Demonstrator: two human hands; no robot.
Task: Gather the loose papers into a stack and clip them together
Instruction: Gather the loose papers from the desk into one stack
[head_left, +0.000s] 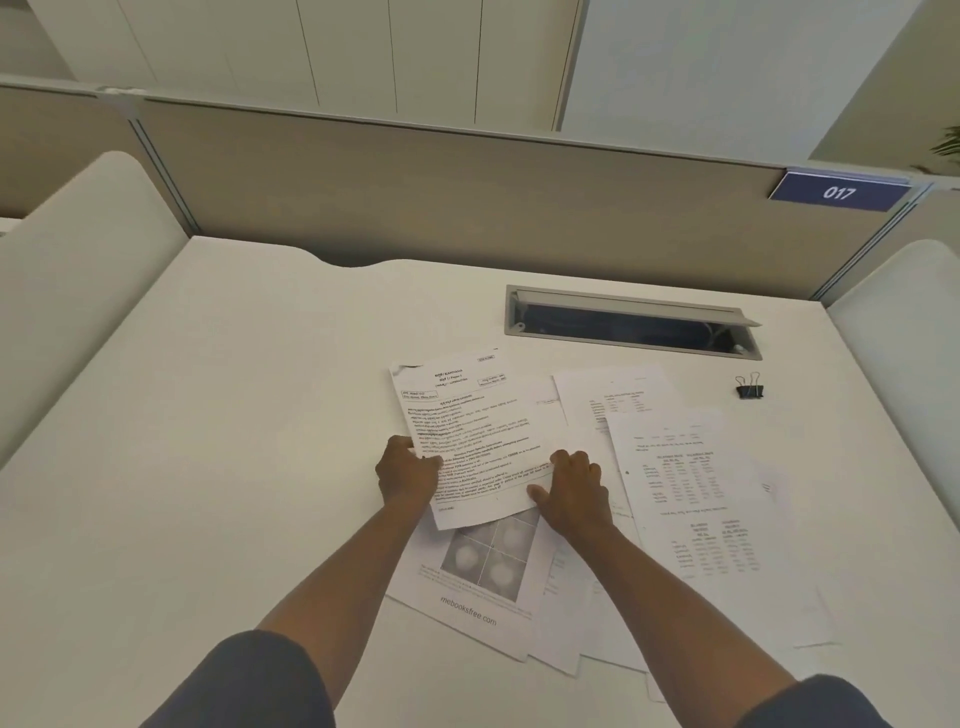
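Observation:
Several loose printed papers lie spread and overlapping on the white desk (208, 415). On top is a text sheet (478, 431), tilted counter-clockwise. My left hand (405, 473) grips its left edge and my right hand (571, 493) holds its lower right corner. Beneath it lies a sheet with a grey four-panel picture (488, 566). To the right are sheets with tables (685, 499). A black binder clip (749, 387) stands on the desk beyond the papers at the right, apart from both hands.
A grey cable slot with an open lid (631, 325) is set into the desk behind the papers. A beige partition (415, 192) with a blue "017" label (839, 192) closes the back. White side panels (78, 270) flank the desk.

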